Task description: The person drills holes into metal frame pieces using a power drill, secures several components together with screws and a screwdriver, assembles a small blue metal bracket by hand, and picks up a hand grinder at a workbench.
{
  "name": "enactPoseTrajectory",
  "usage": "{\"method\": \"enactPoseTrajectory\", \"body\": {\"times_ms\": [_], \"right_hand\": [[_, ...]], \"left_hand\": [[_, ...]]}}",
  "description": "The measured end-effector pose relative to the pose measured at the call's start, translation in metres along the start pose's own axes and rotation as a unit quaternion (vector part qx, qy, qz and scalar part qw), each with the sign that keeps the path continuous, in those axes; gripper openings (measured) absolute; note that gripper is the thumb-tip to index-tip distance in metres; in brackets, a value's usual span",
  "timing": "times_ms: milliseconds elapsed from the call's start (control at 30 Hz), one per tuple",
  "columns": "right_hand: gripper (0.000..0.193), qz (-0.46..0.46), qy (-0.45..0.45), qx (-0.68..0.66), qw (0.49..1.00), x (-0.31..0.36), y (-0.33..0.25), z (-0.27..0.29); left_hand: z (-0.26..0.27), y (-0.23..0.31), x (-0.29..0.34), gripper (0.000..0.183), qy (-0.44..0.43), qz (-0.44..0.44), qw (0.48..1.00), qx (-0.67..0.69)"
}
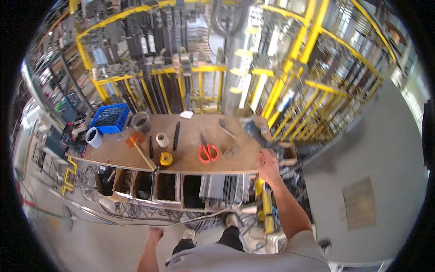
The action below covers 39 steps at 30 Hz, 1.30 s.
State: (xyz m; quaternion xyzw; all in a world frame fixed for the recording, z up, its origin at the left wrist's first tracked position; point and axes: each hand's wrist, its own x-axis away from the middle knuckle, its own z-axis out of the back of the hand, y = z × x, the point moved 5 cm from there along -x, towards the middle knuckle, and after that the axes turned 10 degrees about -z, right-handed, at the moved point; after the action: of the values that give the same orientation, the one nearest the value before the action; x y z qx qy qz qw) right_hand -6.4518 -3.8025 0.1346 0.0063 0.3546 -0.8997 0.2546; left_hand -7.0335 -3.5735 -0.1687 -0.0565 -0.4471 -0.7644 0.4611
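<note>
My right hand point(267, 161) is at the right front corner of the wooden workbench point(188, 158), its fingers curled. Just beyond it lies a teal and black power tool point(256, 133); I cannot make out whether the fingers touch it or what they hold. My left hand point(155, 234) hangs low in front of the bench, away from everything on it, its fingers too blurred to read. Orange-handled scissors point(208, 153) lie mid-bench. To their left are a yellow tape measure point(166, 159), a white roll point(162, 140) and an orange-headed mallet point(146, 154).
A blue crate point(110, 119) of small metal parts, a white cup point(94, 137) and a clear tub point(141, 122) stand at the bench's left end. Open boxes point(144, 186) line the shelf beneath. Yellow racks point(208, 69) rise behind; a grey panel point(331, 167) stands right.
</note>
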Motion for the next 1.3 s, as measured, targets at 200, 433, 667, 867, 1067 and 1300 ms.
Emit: {"method": "enactPoseTrajectory", "body": {"times_ms": [200, 433, 667, 867, 1067, 1300], "right_hand": [[0.042, 0.085, -0.273, 0.397, 0.872, -0.177, 0.054, -0.107], [0.058, -0.054, -0.267, 0.308, 0.912, -0.203, 0.096, -0.128], [0.053, -0.085, -0.174, 0.201, 0.960, -0.166, 0.075, -0.073], [0.062, -0.013, 0.050, 0.082, 0.995, -0.041, -0.034, -0.012], [0.043, -0.064, -0.292, -0.299, 0.906, 0.145, -0.102, -0.021], [0.044, 0.005, -0.439, -0.142, 0.887, 0.428, -0.220, -0.198]], "left_hand": [[-0.066, -0.096, 0.167, 0.009, -0.065, 0.190, 0.972, -0.121], [-0.068, 0.024, 0.141, 0.014, 0.059, 0.202, 0.976, 0.050], [-0.070, -0.010, 0.191, 0.022, 0.122, 0.200, 0.965, 0.118], [-0.160, -0.154, 0.320, 0.030, 0.128, 0.276, 0.937, 0.172], [-0.262, -0.313, 0.408, 0.037, 0.156, 0.221, 0.959, 0.079], [-0.051, -0.350, 0.488, 0.036, 0.336, 0.291, 0.847, 0.290]]}}
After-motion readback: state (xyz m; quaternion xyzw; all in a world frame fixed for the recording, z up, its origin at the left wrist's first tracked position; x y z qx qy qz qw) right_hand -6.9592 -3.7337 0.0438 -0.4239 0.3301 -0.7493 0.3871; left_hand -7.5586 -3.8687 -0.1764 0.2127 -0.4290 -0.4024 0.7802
